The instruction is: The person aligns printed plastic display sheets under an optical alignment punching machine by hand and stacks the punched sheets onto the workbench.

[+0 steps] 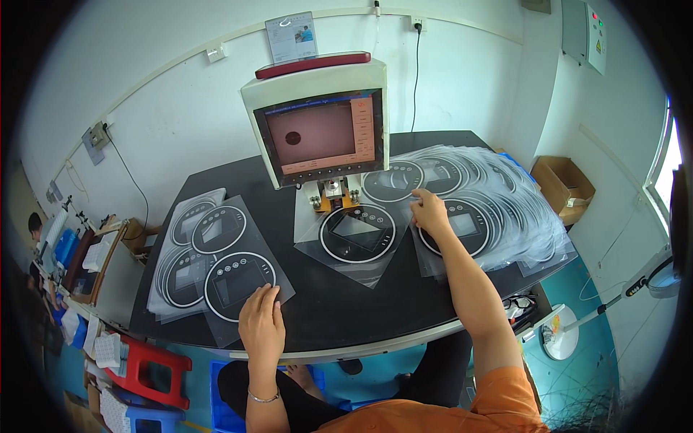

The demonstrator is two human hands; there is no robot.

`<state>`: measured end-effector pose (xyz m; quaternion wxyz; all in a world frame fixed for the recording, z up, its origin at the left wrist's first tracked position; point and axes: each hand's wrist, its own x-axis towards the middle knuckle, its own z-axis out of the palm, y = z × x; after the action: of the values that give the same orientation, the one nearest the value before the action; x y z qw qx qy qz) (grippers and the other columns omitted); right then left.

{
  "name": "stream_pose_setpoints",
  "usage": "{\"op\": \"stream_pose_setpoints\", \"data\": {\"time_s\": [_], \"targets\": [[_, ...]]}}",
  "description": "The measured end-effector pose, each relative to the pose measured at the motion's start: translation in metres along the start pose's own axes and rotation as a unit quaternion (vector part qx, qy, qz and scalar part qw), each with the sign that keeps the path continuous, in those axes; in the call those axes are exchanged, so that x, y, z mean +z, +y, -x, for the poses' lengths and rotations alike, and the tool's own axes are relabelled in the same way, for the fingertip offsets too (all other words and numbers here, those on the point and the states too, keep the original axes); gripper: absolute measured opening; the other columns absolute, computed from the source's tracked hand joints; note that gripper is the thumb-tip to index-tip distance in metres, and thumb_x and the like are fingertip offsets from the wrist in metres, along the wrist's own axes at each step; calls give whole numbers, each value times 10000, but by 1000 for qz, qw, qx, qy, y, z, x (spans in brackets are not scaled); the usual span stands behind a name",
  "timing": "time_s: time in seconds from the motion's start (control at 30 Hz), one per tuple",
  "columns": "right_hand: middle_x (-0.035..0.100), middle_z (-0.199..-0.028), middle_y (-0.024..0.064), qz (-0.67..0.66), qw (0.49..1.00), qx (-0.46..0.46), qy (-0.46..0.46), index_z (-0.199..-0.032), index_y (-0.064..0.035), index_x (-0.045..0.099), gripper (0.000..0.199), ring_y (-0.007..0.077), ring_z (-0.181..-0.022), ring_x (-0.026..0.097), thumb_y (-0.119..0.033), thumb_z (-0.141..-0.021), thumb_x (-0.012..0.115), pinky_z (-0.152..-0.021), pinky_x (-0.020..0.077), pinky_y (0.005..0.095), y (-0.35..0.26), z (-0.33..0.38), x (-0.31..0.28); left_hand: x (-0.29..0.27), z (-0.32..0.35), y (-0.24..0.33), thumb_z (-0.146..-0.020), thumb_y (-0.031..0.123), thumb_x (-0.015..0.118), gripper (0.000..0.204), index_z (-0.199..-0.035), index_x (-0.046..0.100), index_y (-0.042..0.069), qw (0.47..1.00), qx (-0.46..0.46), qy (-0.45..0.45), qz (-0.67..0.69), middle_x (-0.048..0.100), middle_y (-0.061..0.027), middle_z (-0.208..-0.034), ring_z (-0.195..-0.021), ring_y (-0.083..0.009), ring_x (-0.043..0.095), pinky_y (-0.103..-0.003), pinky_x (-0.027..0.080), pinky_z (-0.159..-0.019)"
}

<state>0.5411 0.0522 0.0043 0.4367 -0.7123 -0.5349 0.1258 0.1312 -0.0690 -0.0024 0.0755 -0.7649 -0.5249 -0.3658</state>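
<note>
My left hand (pixel 261 323) lies with its fingers stretched out on the near edge of a clear plastic sheet (pixel 254 261), printed with black ring-shaped panels. That sheet rests on a pile of similar sheets (pixel 170 283) at the left. My right hand (pixel 431 213) is curled, its fingertips closed at the left edge of a printed sheet (pixel 473 214) on the right-hand pile. Between my hands, another printed sheet (pixel 359 252) lies under the head of a bench machine (pixel 332 196). A dark round spot shows on its screen (pixel 314 136).
A large fanned pile of printed sheets (pixel 516 187) covers the right side of the black table (pixel 346 310). Beyond it is a cardboard box (pixel 561 189). A red stool (pixel 155 372) stands on the floor at the left, and a magnifier lamp (pixel 660 278) reaches in from the right.
</note>
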Motion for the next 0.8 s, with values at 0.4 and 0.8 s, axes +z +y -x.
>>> {"op": "stream_pose_setpoints", "data": {"time_s": [0.4, 0.8], "targets": [[657, -1109, 219, 160, 971, -176, 18, -1236, -49, 645, 512, 387, -967, 665, -25, -725, 641, -873, 526, 468, -2, 18, -22, -11, 10, 29, -909, 40, 593, 336, -1226, 692, 88, 997, 45, -56, -9, 667, -151, -1261, -1219, -348, 602, -503, 451, -1048], [682, -1057, 191, 234, 964, -109, 66, -1098, -86, 720, 410, 378, -1053, 632, 89, -776, 535, -929, 490, 448, 41, 9, -95, -23, 29, 83, -913, 28, 579, 354, -1234, 700, 114, 977, 151, -138, 63, 673, -108, -1270, -1198, -330, 616, -498, 469, -1027]]}}
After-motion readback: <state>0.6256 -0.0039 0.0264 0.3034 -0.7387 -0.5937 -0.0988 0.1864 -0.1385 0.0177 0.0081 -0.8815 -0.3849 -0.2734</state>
